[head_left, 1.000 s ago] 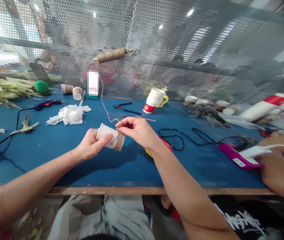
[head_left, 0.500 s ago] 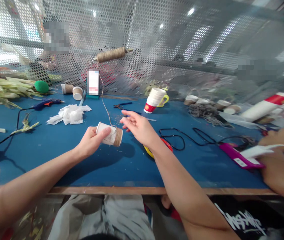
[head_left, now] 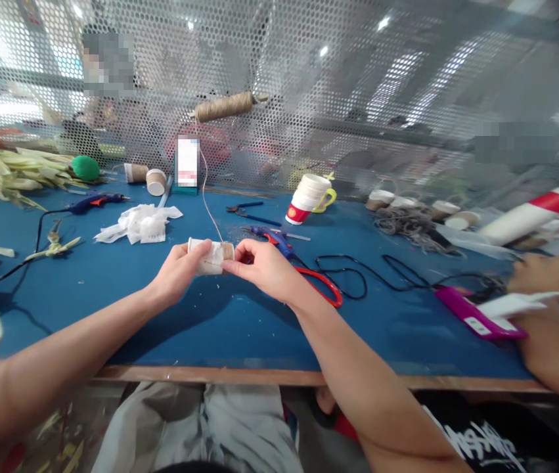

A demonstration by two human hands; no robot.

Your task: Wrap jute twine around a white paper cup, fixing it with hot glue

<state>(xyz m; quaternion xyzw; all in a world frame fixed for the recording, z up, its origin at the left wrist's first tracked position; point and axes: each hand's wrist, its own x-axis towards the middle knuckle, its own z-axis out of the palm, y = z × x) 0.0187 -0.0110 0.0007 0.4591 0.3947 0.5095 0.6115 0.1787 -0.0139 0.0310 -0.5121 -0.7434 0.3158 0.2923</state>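
Observation:
My left hand [head_left: 177, 270] grips a white paper cup [head_left: 207, 256] held on its side above the blue table [head_left: 111, 295]. The cup's base end is wrapped in brown twine. My right hand [head_left: 262, 266] pinches that wrapped end, fingers closed on it. A strand of twine [head_left: 207, 197] runs from the cup up to a twine spool [head_left: 224, 106] hung on the mesh screen.
Red-handled scissors [head_left: 323, 286] and a blue glue gun [head_left: 272, 235] lie just right of my hands. A stack of cups [head_left: 306, 195], white tissue [head_left: 138, 223], another glue gun [head_left: 92, 201], black cables and a magenta device [head_left: 473, 315] sit around. A co-worker's arm [head_left: 555, 341] rests at the right.
My right hand let go of the twine, swung out open, then came back and pinched the cup's wrapped end. The cup moved slightly up and away from me.

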